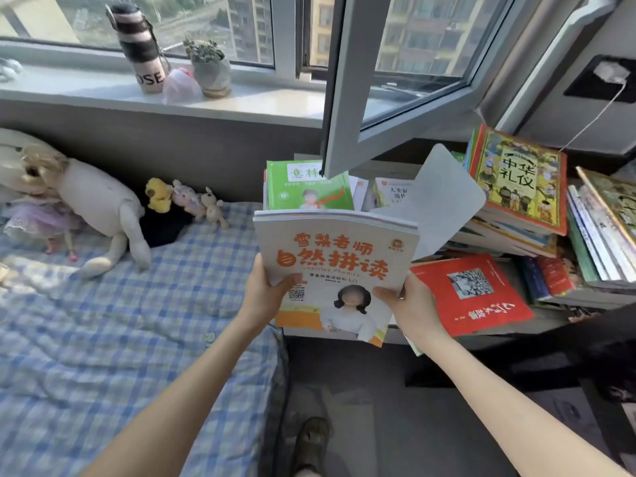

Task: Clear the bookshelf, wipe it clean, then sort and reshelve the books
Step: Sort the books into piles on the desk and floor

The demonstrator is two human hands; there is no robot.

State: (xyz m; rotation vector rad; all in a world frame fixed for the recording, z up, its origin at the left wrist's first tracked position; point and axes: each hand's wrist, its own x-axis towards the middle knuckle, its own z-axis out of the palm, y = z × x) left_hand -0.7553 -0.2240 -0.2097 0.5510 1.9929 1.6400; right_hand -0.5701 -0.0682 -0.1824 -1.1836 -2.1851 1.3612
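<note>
Between the bed (103, 339) and the heaped books, a white-and-orange workbook stack (337, 249) is held tilted in the air. It is gripped at its lower corners by the left hand (270, 292) and the right hand (411, 302), fingers clenched on it. A red book (471, 294) and a yellow-covered pile (516, 180) are left loose to the right. Clearing is judged largely done. No cloth is seen, so wiping cannot be judged. Sorting and reshelving are judged unfinished.
</note>
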